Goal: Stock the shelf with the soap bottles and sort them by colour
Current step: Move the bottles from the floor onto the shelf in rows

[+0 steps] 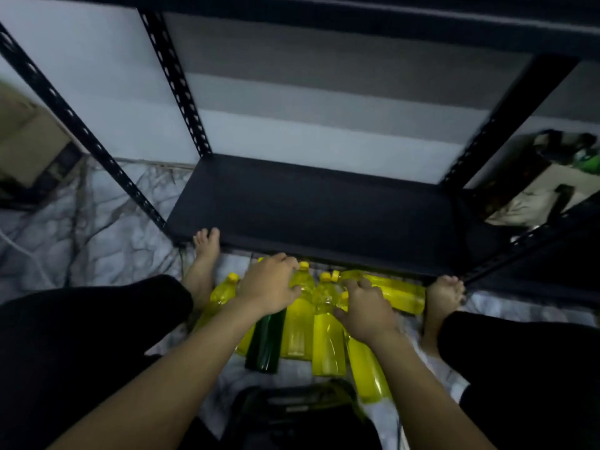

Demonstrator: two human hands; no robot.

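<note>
Dark bag (302, 414), nearest. Shelf (308, 203), just beyond bottles. Yellow bottles (328, 339) and one green bottle (264, 345), lying on floor. My left grip (269, 284) covers green, right grip (367, 310) yellow; closure unclear. Risk: bottles rolling, colours mixing.

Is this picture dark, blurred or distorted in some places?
Head view: dim overall, with the yellow bottles the brightest part; motion blur smears the shelf post on the right and the cardboard box at left; the wide lens splays the posts outward.

yellow bottles (328, 339) | dark green bottle (264, 344) | black shelf (308, 203) | grey marbled floor (97, 228)
</note>
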